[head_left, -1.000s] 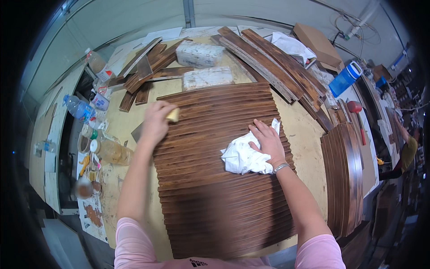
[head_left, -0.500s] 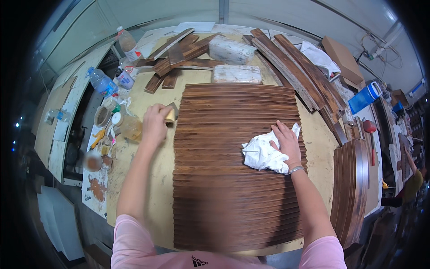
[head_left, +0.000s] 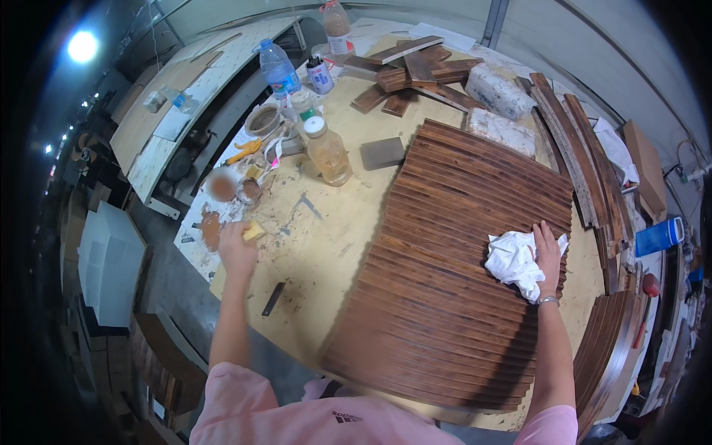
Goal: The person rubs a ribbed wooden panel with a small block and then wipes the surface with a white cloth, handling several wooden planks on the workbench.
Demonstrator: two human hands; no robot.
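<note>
My left hand (head_left: pixel 239 256) is closed on a small yellow sponge (head_left: pixel 254 231), at the left edge of the table beside a smear of reddish-brown paste (head_left: pixel 211 228). A dark brown ribbed wood panel (head_left: pixel 445 267) lies tilted across the table. On its right side rests my right hand (head_left: pixel 547 259), with a bunched white cloth (head_left: pixel 513 261) held at its palm and thumb; the fingertips reach past the cloth onto the ribs. A flat grey-brown block (head_left: pixel 383 153) lies by the panel's upper left corner. Nearer me is a thin dark strip (head_left: pixel 274 299).
Left of the panel stand a jar of yellowish liquid (head_left: pixel 328 152), a blue-tinted water bottle (head_left: pixel 278 68) and an open round tin (head_left: pixel 263 120). Wood offcuts (head_left: pixel 415 70) and wrapped white blocks (head_left: pixel 501 132) lie behind. Long boards (head_left: pixel 571 148) and a blue jug (head_left: pixel 658 237) are at the right.
My left hand has moved with the sponge from beside the panel toward the paste, leaving the grey-brown block behind. The view has turned left. My right hand stays on the cloth.
</note>
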